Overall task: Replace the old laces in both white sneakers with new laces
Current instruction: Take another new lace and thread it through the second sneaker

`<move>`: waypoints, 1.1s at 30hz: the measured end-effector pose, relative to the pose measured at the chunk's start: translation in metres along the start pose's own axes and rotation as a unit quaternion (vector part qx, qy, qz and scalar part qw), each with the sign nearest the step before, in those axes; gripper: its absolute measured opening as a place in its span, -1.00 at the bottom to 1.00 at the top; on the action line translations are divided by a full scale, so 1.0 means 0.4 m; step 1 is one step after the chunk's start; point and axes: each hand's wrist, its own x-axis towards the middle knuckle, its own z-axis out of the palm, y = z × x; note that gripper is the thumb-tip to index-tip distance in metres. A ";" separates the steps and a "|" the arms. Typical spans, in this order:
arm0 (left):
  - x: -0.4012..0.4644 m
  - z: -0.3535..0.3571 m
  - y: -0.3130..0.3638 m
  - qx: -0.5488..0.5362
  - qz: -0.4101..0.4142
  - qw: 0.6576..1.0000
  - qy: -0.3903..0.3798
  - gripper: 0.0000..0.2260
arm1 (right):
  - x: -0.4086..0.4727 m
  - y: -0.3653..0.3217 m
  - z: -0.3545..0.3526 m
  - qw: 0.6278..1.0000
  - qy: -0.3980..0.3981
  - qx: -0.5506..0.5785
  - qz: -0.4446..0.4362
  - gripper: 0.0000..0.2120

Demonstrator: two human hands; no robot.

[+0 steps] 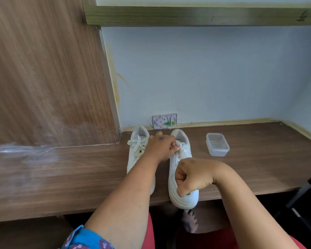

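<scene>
The step in hand seems to be untying the old lace [181,147] of the right sneaker [182,169], which stands on the desk [250,169] with its toe over the front edge. The left hand [161,148] pinches this lace near the knot; the right hand [193,177] grips the toe with curled fingers. Next, the knot must be pulled loose. Left of this sneaker, just beside it, stands the left sneaker [136,153], still laced. To its right is a clear box [217,144], perhaps empty; nothing stands in the way.

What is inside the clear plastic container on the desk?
The plastic container looks empty; the brown desk shows through its clear walls. No new laces visible inside. Its lid is not in view.
</scene>
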 end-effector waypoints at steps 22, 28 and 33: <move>0.067 0.050 -0.039 -0.141 -0.064 0.987 0.039 -0.85 | -0.006 0.047 -0.013 0.991 -0.053 0.072 0.097 -0.85; 0.055 -0.012 -0.007 -0.561 -0.192 0.800 0.093 -0.84 | -0.019 0.062 -0.028 0.988 -0.027 0.081 0.131 -0.80; 0.030 -0.028 -0.008 -0.546 -0.173 0.819 0.031 -0.82 | -0.020 0.066 -0.027 0.985 -0.021 0.093 0.141 -0.78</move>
